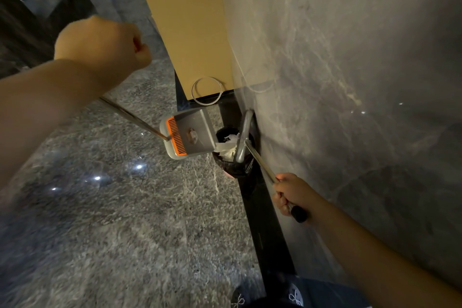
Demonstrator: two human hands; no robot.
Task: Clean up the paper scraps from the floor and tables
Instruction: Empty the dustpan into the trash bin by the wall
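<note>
Head view: the marble floor [112, 220] meets the wall where a black-lined bin [236, 165] holds white paper scraps [228, 146]. Your left hand [102, 42] grips the handle of the grey dustpan [190, 132], tipped over the bin's rim. Your right hand [291, 194] grips the broom handle [262, 165].

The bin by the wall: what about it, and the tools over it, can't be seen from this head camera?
- Bin: its inside is hidden by the tilted dustpan, white paper scraps and the broom.
- Broom: bristles not visible; only its grey head shows.
- Left hand: its fingers curl away, hiding the grip on the dustpan handle.
- Dustpan: whether scraps remain inside is hidden.
- Right hand covers part of the broom handle.
</note>
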